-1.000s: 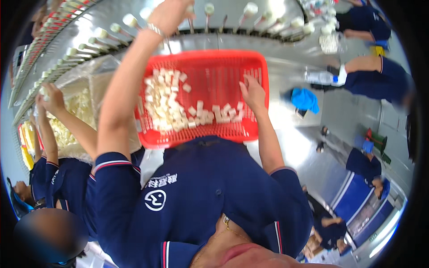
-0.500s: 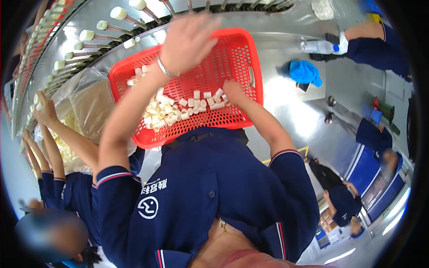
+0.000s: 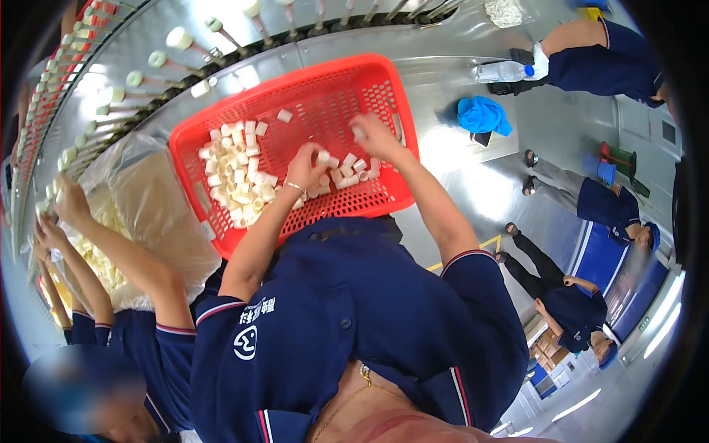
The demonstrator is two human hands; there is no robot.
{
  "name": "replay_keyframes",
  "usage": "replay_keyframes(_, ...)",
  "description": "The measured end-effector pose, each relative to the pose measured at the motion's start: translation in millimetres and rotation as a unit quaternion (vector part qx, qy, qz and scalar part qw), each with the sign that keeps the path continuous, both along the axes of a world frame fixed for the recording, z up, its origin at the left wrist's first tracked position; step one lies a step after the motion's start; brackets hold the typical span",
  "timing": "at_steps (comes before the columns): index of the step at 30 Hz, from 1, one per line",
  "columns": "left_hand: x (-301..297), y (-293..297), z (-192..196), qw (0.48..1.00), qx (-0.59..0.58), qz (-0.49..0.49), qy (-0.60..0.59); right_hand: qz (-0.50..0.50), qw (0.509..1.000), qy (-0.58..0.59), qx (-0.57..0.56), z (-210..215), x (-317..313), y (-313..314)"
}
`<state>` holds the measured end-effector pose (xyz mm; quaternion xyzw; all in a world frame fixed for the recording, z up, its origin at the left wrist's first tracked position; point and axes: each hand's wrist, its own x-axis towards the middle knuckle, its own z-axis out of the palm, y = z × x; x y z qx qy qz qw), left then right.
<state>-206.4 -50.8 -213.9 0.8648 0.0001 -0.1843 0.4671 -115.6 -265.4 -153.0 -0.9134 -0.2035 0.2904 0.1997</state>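
A red perforated plastic basket (image 3: 402,181) stands before me with many short white plastic sleeves (image 3: 240,173) in it, heaped on the left and strewn along the near side. My left hand (image 3: 304,168) is down in the basket, fingers closed round a white sleeve (image 3: 323,156) at the fingertips. Farther right, over the basket, my right hand (image 3: 377,138) pinches another white sleeve (image 3: 358,132), partly covered by the fingers. One loose sleeve (image 3: 284,115) is apart from the heap, toward the far side.
Beyond the basket curves a row of metal rods (image 3: 196,70) tipped with whitish pieces. To the left are a clear plastic bag (image 3: 144,192) of pale pieces and co-workers' arms (image 3: 125,251). A bottle (image 3: 502,71) and a blue cloth (image 3: 484,116) lie on the right.
My left hand has come down from above the basket's far side to the sleeves. My right hand has risen off the near sleeves with one in its fingers. The view has shifted slightly.
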Motion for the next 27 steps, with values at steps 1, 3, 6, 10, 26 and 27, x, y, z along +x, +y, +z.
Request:
replay_keyframes(1,5.8,1.2,12.0,0.987,-0.135,0.084,-0.034,-0.106,0.984,0.038,0.135,11.7,8.6,6.1)
replay_keyframes(3,29.7,3.3,64.0,0.966,-0.217,0.134,-0.028,-0.21,0.938,0.069,0.267,40.8,22.2,14.8)
replay_keyframes(6,44.8,20.6,102.1,0.948,-0.268,0.155,-0.069,-0.267,0.854,0.173,0.412,77.8,44.4,33.4)
replay_keyframes(10,42.6,38.5,148.5,0.9,-0.38,0.197,-0.081,-0.275,0.763,0.161,0.562,116.2,67.5,56.0)
replay_keyframes(26,54.0,118.5,206.2,0.915,-0.194,0.249,-0.251,-0.025,0.909,-0.415,0.041,226.0,192.0,66.4)
replay_keyframes(27,61.4,118.2,205.9,0.914,-0.166,0.239,-0.284,-0.038,0.896,-0.435,0.075,229.0,190.9,64.3)
